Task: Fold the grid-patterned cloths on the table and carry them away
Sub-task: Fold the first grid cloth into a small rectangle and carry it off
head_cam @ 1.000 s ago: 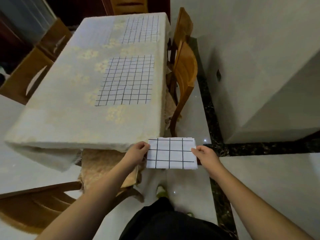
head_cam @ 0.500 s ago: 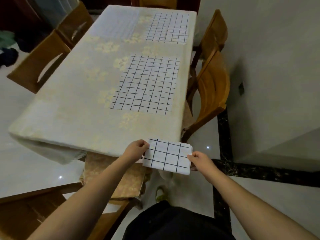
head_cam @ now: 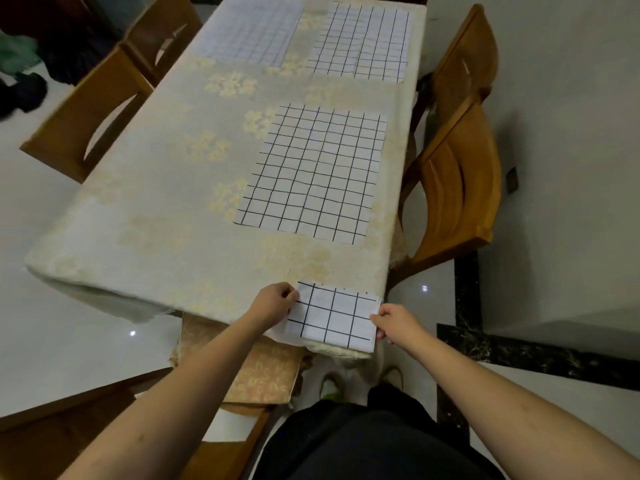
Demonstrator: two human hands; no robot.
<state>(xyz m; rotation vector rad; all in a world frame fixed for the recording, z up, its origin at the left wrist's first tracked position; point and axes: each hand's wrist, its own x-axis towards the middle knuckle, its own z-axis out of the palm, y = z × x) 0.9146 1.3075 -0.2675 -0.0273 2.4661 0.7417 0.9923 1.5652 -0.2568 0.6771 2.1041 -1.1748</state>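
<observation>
Table [head_cam: 145,216], covered by a pale floral tablecloth, carries three unfolded grid cloths: one at centre right [head_cam: 311,171], two at the far end [head_cam: 360,39] [head_cam: 252,29]. Wooden chairs [head_cam: 453,174] stand along both sides. Folded grid cloth [head_cam: 334,315] sits at the near table edge, left hand [head_cam: 275,303] pinching its left side, right hand [head_cam: 394,322] pinching its right side.

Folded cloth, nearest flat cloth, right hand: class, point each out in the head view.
Folded cloth [head_cam: 334,317], head view, middle of its top face.
Nearest flat cloth [head_cam: 313,173], head view, centre of the grid.
Right hand [head_cam: 398,322], head view, back of the hand.
</observation>
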